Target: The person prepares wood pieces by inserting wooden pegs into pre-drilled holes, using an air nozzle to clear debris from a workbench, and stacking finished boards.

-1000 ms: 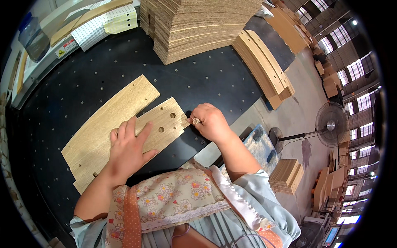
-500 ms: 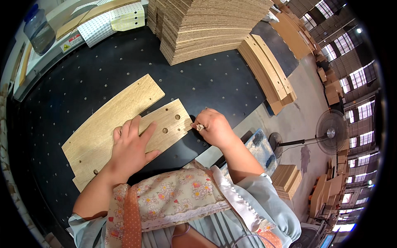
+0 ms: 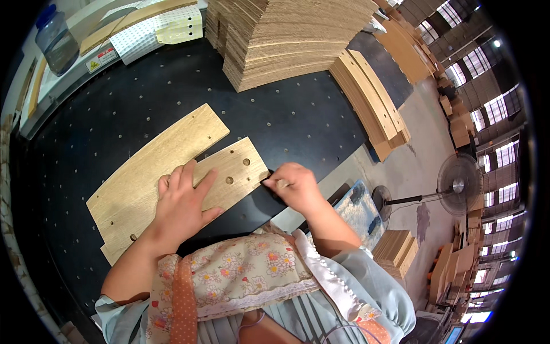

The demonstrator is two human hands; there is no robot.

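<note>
Two light wood-faced boards lie side by side on the black table. One is a plain, slightly curved board [image 3: 152, 152]; the nearer one, a drilled board [image 3: 238, 163], has round holes of different sizes. My left hand [image 3: 184, 198] rests on them with its fingers spread, holding nothing and covering part of the seam between them. At the right-hand corner of the drilled board, my right hand [image 3: 295, 186] is closed, its fingertips at the board's end edge. A small pale, crumpled-looking piece [image 3: 282, 183] shows in its grip; its kind is not clear.
The black table [image 3: 269, 123] is dotted with small studs. A tall stack of particleboard [image 3: 292, 43] stands at the back, with a stack of curved boards [image 3: 372, 100] to its right. A blue-capped jug [image 3: 57, 46] sits far left. A floor fan [image 3: 455, 184] stands off to the right.
My right hand has turned and shifted slightly down and left along the end of the drilled board. The left hand and both boards have stayed in place.
</note>
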